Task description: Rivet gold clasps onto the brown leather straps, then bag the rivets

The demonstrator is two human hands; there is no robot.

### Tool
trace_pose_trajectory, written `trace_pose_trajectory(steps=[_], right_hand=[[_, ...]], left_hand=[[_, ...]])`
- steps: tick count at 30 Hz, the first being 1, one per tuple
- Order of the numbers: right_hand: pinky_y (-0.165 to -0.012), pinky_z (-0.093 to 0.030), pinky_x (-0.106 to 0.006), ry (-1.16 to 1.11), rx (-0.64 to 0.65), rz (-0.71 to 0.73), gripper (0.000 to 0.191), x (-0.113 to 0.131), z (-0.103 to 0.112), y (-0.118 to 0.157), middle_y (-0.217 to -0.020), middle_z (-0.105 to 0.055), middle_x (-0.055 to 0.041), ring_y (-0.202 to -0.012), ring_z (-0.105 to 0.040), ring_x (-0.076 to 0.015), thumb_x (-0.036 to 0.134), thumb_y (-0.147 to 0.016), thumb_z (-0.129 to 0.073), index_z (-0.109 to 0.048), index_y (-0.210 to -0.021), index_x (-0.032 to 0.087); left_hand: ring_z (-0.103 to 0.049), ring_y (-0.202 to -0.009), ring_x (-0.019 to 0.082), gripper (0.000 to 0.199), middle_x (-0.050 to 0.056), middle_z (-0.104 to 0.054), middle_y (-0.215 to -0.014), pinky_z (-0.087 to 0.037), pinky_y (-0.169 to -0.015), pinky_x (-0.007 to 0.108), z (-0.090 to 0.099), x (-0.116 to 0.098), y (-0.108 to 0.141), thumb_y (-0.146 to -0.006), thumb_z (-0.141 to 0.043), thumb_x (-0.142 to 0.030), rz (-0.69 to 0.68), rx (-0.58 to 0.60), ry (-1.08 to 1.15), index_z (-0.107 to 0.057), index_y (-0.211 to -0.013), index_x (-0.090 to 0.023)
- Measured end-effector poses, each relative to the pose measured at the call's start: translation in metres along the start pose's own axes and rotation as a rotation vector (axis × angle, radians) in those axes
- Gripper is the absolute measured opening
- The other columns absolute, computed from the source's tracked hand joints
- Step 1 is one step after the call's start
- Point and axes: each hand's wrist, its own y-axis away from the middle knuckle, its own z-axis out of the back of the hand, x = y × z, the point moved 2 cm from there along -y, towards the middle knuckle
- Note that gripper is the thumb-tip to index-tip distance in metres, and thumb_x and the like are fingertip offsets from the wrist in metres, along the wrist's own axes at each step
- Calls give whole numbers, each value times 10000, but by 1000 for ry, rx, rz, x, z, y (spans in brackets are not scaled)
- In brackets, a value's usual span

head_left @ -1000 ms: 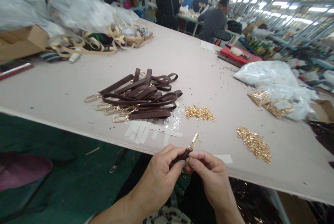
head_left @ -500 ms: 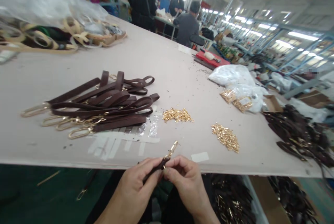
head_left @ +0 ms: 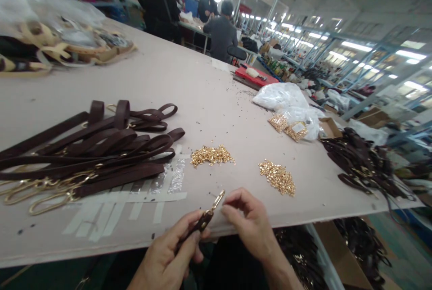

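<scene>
Here's the left hand (head_left: 172, 247), gripping a dark brown strap (head_left: 197, 228) just past the near edge of the tabletop (head_left: 202, 96), thumb pressing along it, the gold clasp (head_left: 218, 199) angled up and away. A small gold stud (head_left: 204, 224) shows on the strap's face, so this piece has its clasp and a stud in view; whether the stud is fully fastened, I can't tell. Over to the right hand (head_left: 249, 220): just beside the clasp, thumb and forefinger drawn close together, and no telling whether something tiny sits between them.

Moving out, two heaps of loose gold pieces, one (head_left: 212, 155) straight ahead, the other (head_left: 276, 177) farther right, both well supplied and unattached. On the left lies a jumble of looped brown straps (head_left: 124, 143), gold clasps on their ends and gold fittings visible on some; whether every one is finished, can't say. Pale tape strips (head_left: 108, 213) run under and beside them.

Farther off to the right, small bags of gold pieces (head_left: 296, 130) rest against white plastic, and beyond them a red block (head_left: 256, 75). Over at the far right, a big dark tangle of straps (head_left: 362, 159), more in a box (head_left: 359, 236) below; their condition is too jumbled to judge.
</scene>
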Motion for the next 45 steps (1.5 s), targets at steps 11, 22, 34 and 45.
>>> trace_pose_trajectory(steps=[11,22,34,45], right_hand=[[-793,-459,-362,1130,-180,170,186,-42,104,-95,-880,-711,-72,-857,-628,-245,140,-855,-523,-659,-968,195],[-749,-481,-402,1229,-148,132,250,-47,115,-108,-828,-700,-131,-792,-646,-275,198,-852,-492,-680,-1013,164],[-730,-542,-245,124,38,249,68,3,-32,-1,-857,-703,-10,-811,-669,-149,233,-862,-654,-650,-930,229],[-760,-533,-238,298,-65,560,189,23,-54,18,-868,-716,12,-809,-689,-140,78,-851,-609,-603,-876,265]], left_hand=[[-518,-1298,299,591,38,-661,-1292,-339,-1157,417,20,3,-6,-783,-612,-654,121,-80,115,-680,-1235,-280],[-571,-669,95,248,-8,-670,-809,-471,-646,199,10,-18,-10,-860,-640,-351,179,26,332,-681,-1027,-172],[-639,-869,169,165,41,-718,-936,-492,-812,288,9,-24,-12,-836,-612,-198,-31,-50,290,-668,-986,-158],[-647,-885,178,195,29,-685,-944,-521,-779,278,14,-21,0,-873,-549,-169,-188,-122,58,-711,-972,-215]])
